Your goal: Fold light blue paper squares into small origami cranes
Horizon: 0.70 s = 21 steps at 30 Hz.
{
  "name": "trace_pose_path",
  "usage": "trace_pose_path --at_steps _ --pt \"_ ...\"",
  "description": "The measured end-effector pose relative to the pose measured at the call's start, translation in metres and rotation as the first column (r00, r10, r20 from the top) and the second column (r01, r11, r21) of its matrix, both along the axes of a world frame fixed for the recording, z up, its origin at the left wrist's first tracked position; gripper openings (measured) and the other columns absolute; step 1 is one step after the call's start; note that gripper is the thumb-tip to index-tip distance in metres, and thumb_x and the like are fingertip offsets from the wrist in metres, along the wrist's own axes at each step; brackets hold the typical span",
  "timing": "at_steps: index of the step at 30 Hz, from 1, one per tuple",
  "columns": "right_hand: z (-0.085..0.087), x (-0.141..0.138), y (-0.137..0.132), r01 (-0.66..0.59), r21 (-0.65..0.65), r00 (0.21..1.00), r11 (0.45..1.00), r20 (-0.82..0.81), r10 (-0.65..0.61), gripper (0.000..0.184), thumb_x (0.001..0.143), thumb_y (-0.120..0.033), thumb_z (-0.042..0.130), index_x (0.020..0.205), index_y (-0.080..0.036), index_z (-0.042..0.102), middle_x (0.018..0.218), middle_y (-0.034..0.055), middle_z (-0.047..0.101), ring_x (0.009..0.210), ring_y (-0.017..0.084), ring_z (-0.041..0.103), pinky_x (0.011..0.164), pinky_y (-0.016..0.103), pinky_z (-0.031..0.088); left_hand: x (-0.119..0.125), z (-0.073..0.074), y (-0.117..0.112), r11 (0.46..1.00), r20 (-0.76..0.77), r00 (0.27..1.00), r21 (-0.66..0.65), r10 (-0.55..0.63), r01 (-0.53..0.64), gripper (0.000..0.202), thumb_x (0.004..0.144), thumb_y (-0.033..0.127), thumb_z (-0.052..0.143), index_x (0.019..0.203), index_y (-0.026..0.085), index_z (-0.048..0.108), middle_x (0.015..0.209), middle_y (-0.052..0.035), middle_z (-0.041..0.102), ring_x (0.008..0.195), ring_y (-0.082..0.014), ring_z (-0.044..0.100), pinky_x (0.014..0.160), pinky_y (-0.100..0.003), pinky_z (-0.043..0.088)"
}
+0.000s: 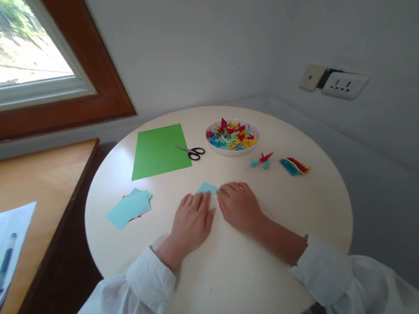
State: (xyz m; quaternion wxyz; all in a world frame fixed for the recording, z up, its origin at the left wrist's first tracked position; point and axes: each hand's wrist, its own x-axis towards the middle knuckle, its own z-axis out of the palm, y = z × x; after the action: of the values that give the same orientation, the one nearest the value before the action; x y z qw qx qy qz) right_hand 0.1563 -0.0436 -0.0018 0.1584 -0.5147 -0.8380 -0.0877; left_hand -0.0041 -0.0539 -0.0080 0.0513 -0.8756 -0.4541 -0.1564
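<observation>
A small light blue paper (206,187), folded to a point, lies on the round white table (230,282). Both my hands press flat on its near part. My left hand (193,221) rests with fingers stretched out over the paper's left side. My right hand (240,206) lies beside it, fingers bent down onto the paper's right edge. Most of the paper is hidden under the hands.
A green sheet (159,151) and black scissors (192,152) lie at the back. A white bowl (233,137) holds several coloured paper cranes. Two small cranes (262,160), a stack of coloured slips (294,166) and light blue sheets (128,208) lie around. Left stands a wooden desk (36,175) with paper and pen (4,263).
</observation>
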Motion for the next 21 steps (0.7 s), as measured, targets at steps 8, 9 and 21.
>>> trace_pose_path --at_steps 8,9,21 --pt "-0.005 0.009 0.007 -0.005 0.094 0.995 0.996 -0.099 0.014 0.021 0.085 -0.018 0.046 0.101 -0.016 0.059 0.105 0.0086 0.063 0.098 0.020 0.052 0.085 0.036 0.030 0.003 0.004 -0.001 1.000 -0.046 0.999 -0.019 0.022 -0.023 0.043 0.087 0.034 0.034 0.120 0.011 0.050 0.103 -0.0137 0.056 0.098 -0.0249 0.049 0.095 -0.043 0.034" --pt "-0.006 0.008 0.008 -0.062 0.099 0.992 0.993 -0.103 0.072 0.023 0.086 -0.019 0.046 0.106 -0.017 0.057 0.109 0.0081 0.061 0.101 0.019 0.051 0.086 0.035 0.031 0.003 0.004 -0.002 0.999 -0.048 0.999 -0.025 0.022 -0.023 0.043 0.087 0.034 0.034 0.120 0.011 0.049 0.102 -0.0133 0.057 0.098 -0.0247 0.049 0.096 -0.043 0.034" --pt "-0.005 0.001 0.006 -0.115 -0.046 0.992 0.992 -0.060 0.113 0.017 0.087 -0.019 0.043 0.094 -0.017 0.059 0.100 0.0063 0.065 0.092 0.017 0.057 0.083 0.032 0.036 -0.013 0.003 -0.012 0.986 -0.006 0.989 0.071 0.150 -0.149 0.033 0.086 0.023 0.036 0.113 0.014 0.053 0.113 -0.0126 0.056 0.109 -0.0268 0.045 0.103 -0.051 0.026"
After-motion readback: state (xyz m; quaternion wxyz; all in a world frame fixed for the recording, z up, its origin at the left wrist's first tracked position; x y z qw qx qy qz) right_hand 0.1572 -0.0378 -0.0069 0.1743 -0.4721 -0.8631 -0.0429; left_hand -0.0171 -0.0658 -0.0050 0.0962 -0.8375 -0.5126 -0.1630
